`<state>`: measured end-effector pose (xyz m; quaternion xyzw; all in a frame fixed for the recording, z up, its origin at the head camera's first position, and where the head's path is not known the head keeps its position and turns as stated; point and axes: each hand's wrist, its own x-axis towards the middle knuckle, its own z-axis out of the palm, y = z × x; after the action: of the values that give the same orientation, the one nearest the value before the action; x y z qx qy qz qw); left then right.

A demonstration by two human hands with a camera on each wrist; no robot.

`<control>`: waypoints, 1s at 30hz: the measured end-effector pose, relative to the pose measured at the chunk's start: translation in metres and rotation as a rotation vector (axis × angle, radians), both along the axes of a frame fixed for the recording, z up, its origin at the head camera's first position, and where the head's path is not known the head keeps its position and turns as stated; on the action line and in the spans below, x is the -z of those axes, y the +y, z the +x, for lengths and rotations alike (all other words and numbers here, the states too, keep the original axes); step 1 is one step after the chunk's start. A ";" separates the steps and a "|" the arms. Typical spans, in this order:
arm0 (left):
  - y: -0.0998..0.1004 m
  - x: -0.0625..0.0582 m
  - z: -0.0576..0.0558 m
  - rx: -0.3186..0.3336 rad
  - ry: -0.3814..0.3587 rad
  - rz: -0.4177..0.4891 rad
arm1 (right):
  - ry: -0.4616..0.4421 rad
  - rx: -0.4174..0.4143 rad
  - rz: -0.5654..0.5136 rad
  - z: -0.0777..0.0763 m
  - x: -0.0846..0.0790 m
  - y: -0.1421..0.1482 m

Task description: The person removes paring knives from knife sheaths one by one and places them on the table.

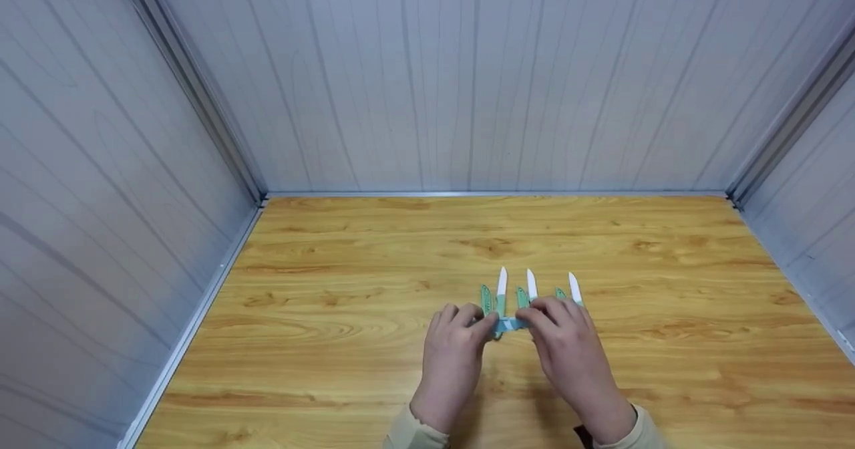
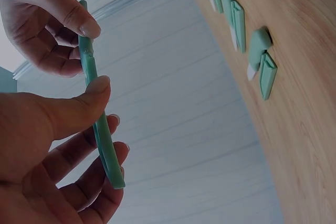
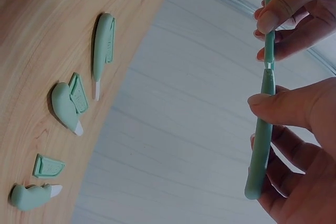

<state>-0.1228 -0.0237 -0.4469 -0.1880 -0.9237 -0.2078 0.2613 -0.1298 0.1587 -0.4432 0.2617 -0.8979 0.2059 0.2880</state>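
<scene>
A green-handled knife (image 3: 260, 150) is held up above the table between both hands, lined up end to end with its green sheath (image 2: 106, 148). My left hand (image 1: 457, 352) pinches the sheath between thumb and fingers. The knife's handle is gripped by my right hand (image 1: 568, 345), thumb on one side and fingers behind. A thin white sliver of blade (image 3: 269, 66) shows where handle and sheath meet; the sheath hides the rest. Beyond the hands lie three more knives with white blades (image 1: 502, 280), each beside a green sheath (image 1: 486, 298).
These lie on a wood-grain table (image 1: 320, 282). In the right wrist view, one knife (image 3: 31, 196) lies slightly apart from its sheath (image 3: 49, 166). Pale panel walls (image 1: 434, 81) close off the back and both sides, with metal strips along the table's edges.
</scene>
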 end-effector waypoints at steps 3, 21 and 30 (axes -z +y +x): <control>0.000 0.001 0.000 -0.003 0.006 -0.005 | -0.006 -0.006 -0.008 0.000 0.001 0.000; -0.001 0.004 0.000 0.012 0.022 0.001 | 0.000 -0.012 -0.008 0.000 0.002 0.001; 0.000 0.007 0.001 0.006 0.038 -0.068 | -0.022 0.015 -0.001 0.002 0.005 0.000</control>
<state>-0.1221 -0.0238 -0.4539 -0.2036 -0.9244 -0.1736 0.2717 -0.1281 0.1590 -0.4479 0.2523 -0.9028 0.2073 0.2797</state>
